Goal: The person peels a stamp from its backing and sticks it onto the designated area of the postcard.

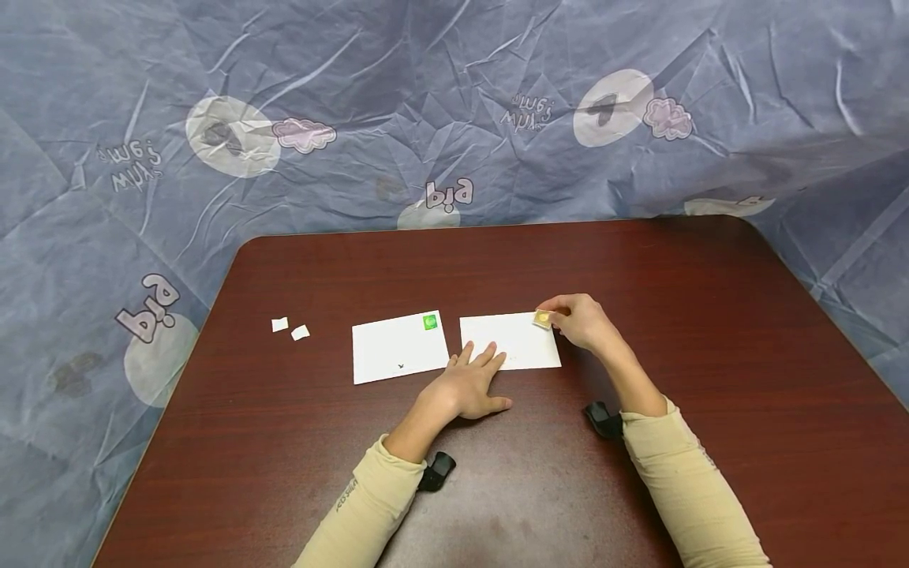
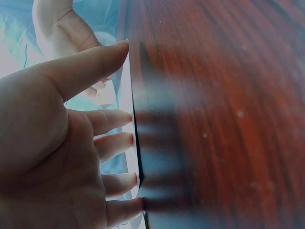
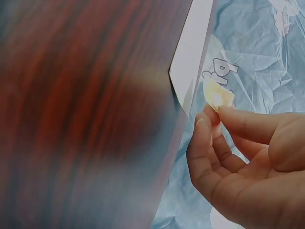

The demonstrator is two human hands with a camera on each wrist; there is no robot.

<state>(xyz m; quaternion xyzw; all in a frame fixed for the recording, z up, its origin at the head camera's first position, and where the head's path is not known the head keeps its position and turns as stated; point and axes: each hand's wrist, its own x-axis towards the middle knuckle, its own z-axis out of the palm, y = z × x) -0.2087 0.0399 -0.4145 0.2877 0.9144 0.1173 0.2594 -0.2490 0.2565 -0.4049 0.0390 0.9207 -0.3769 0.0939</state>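
Observation:
Between thumb and fingertips my right hand pinches a small yellow stamp by its edge. In the head view this stamp overlaps the top right corner of a white envelope. My left hand lies with fingers spread, its fingertips on the lower left part of that same envelope and its thumb pointing right over the table. To the left is a second white envelope, slightly turned, with a green stamp in its upper right corner and a small dark mark near its lower edge.
Two small white paper squares lie at the left of the dark red-brown table. Behind the table hangs a crumpled blue printed sheet. A black wrist device sits at the right cuff, another at the left.

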